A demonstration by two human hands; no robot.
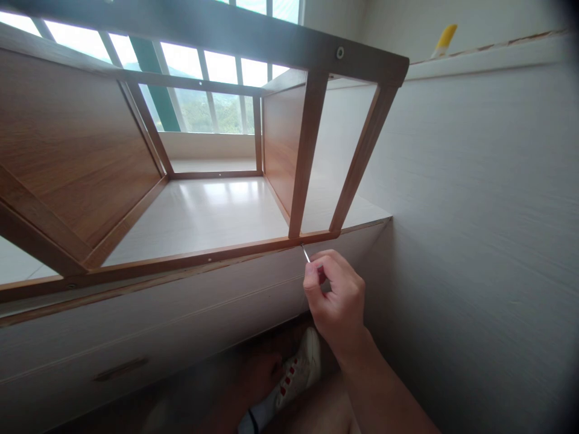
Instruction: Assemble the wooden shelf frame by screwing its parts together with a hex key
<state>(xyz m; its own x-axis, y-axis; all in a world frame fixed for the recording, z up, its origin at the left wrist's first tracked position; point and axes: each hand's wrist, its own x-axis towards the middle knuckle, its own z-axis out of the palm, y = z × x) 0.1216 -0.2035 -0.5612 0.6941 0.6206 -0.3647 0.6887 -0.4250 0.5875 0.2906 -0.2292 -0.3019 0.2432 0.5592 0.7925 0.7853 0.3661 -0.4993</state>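
On my feed, the wooden frame (310, 150) stands on a pale, glossy surface (208, 211), its bottom rail running along the front edge (136, 290), where a rough brown strip shows. Window light lies in bright patches across the surface, behind that rail.

My right hand (337, 289) is in front of the edge, its grip clamped between thumb and forefinger on a thin metal rod (307, 254). The rod's tip is at the rail, close to the foot of an upright. My left hand (266, 366) is low in shadow beside a white shoe (298, 369) with red on it; I cannot tell whether its grip is apart or together.

Below the surface I see a pale cabinet front (203, 316) with a dark slot (120, 369). A whitish wall (474, 181) rises on the right to a rough-edged ledge, where something yellow-topped (447, 39) pokes up. Beyond the frame, a barred window (226, 111) with one green post (154, 75) looks out on trees and bright sky.
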